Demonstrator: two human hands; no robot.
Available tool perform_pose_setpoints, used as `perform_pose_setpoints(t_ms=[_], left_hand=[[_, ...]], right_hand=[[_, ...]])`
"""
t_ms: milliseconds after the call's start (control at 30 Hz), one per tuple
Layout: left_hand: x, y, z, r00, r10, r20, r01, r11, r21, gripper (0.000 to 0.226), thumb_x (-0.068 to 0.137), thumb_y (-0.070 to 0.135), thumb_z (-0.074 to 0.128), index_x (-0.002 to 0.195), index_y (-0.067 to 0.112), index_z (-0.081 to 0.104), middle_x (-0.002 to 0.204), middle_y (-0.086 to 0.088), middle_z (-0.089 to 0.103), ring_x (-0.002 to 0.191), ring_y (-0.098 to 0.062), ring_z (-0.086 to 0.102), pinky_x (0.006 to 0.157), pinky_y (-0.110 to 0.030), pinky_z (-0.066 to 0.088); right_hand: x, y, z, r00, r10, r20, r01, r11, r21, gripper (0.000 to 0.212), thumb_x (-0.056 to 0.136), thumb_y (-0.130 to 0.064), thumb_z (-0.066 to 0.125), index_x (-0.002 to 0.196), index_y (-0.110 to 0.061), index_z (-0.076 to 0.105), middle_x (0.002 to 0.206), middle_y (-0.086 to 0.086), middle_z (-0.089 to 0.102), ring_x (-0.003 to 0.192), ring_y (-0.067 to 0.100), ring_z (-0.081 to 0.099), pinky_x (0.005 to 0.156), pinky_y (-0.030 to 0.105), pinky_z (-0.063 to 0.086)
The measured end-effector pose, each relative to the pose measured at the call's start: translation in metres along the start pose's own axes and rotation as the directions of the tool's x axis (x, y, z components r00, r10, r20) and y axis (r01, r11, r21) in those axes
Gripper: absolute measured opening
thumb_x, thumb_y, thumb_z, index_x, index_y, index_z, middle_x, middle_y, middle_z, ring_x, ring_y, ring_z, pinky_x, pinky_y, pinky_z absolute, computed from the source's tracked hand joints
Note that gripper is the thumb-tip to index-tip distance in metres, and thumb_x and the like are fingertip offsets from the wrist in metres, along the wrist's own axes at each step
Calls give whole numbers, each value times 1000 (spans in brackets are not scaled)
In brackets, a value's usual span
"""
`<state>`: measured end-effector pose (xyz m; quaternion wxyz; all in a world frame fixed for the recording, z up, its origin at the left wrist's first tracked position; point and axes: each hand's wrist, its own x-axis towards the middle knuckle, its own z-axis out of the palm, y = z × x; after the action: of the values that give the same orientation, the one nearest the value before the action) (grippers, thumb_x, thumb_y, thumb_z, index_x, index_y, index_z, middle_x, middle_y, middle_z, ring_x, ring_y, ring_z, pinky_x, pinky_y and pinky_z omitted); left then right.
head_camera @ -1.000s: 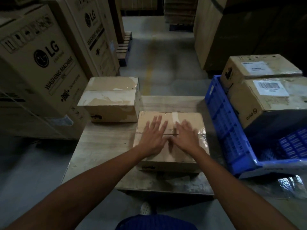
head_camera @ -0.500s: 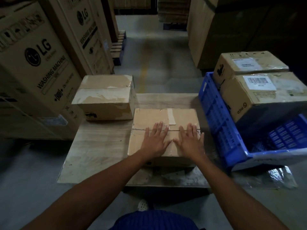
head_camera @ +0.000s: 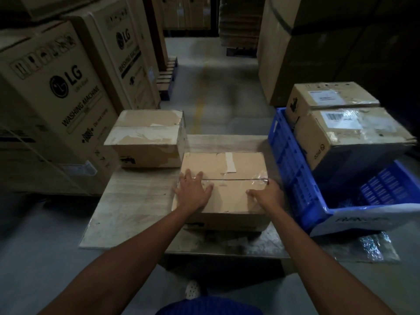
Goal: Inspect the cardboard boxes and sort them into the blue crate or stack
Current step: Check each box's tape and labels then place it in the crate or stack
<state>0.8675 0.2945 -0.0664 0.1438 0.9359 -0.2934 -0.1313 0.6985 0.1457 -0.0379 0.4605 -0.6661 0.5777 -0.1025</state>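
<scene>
The near box (head_camera: 229,176) is sitting on the table (head_camera: 136,201) straight ahead of the person and under both hands, its long axis running left to right across the view; the left hand (head_camera: 193,193) is pressing flat on the left part of its top with the fingers spread, while the right hand (head_camera: 269,195) is hooking over the right-hand top edge, thumb lying on the lid and fingers bending down the side out of sight. The relation that is mattering most is the sideways one: the blue crate (head_camera: 293,169) is standing just beside the table on the right, so the right hand is the nearer one to it, and a move there would be carrying the box short end first; the far box (head_camera: 145,142) is lying the other way, to the far left on the table, its near corner just beside the near box's far left corner, though whether they are touching cannot be told. Counting, four small cardboard boxes are showing: two on the table and two in the crate, the nearer crated box (head_camera: 350,135) and the farther crated box (head_camera: 329,96) sitting side by side at its far end and leaving its near end open; there is one crate and one table, and at least two tall washing-machine cartons (head_camera: 56,105) are standing along the left.
</scene>
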Motion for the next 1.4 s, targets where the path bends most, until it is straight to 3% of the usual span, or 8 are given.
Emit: perform_pose_setpoints(t_ms=[200,333,600,867,933,1033,1233,1400], left_hand=[[1,-5,-9,996,-69,-59,43,930,-366,45,96,49,53,135,28,53,145,-7,45,136,-32,35,109,-48,32],[4,-6,-19,982,-54,179,154,779,-608,34,104,39,43,122,15,61,131,-14,60,114,-29,57,99,-41,46],[-31,-3,-100,995,-21,102,104,271,-957,40,101,47,45,120,19,67,116,-6,72,106,-23,68,90,-43,55],[-41,-10,-109,999,16,50,42,314,-949,39,100,19,57,139,15,55,127,-7,66,114,-23,65,87,-32,55],[-35,-4,-109,998,22,-51,-54,567,-822,42,101,23,56,142,16,52,135,-9,61,121,-26,60,96,-40,52],[-36,8,-111,879,289,-378,-361,923,-134,45,102,23,51,145,12,48,148,-11,51,132,-27,51,105,-41,45],[-43,17,-97,876,448,-178,-406,885,229,59,106,43,16,157,15,26,165,-10,17,154,-23,13,123,-37,11],[-40,15,-95,891,401,-213,-352,907,233,68,97,46,19,146,8,48,153,-18,44,145,-30,37,119,-41,27]], right_hand=[[-49,-65,-29,916,-390,-96,330,868,-372,49,89,-31,73,132,-21,52,121,3,62,113,26,60,90,42,50],[-85,-110,-24,830,-557,14,490,717,-496,27,94,-44,58,113,-25,60,105,-1,63,104,26,58,91,48,50],[-79,-87,-7,682,-714,158,694,564,-447,15,96,-43,55,99,-30,61,110,-12,59,111,13,53,104,46,41],[-77,-73,16,671,-738,71,721,628,-293,32,99,-33,50,123,-19,65,137,4,62,136,28,48,101,51,52],[-79,-77,18,685,-728,36,700,644,-310,31,100,-25,55,128,-16,65,143,5,59,144,32,40,104,54,50],[-78,-74,20,631,-773,70,733,564,-380,39,102,-31,47,133,-13,63,146,8,56,146,32,38,108,52,46],[-81,-81,21,654,-713,252,726,499,-473,59,105,-46,20,156,-19,35,163,0,31,154,17,18,120,34,24],[-80,-83,19,659,-692,293,716,459,-525,54,108,-43,24,156,-21,35,164,-2,30,154,17,17,118,37,31]])
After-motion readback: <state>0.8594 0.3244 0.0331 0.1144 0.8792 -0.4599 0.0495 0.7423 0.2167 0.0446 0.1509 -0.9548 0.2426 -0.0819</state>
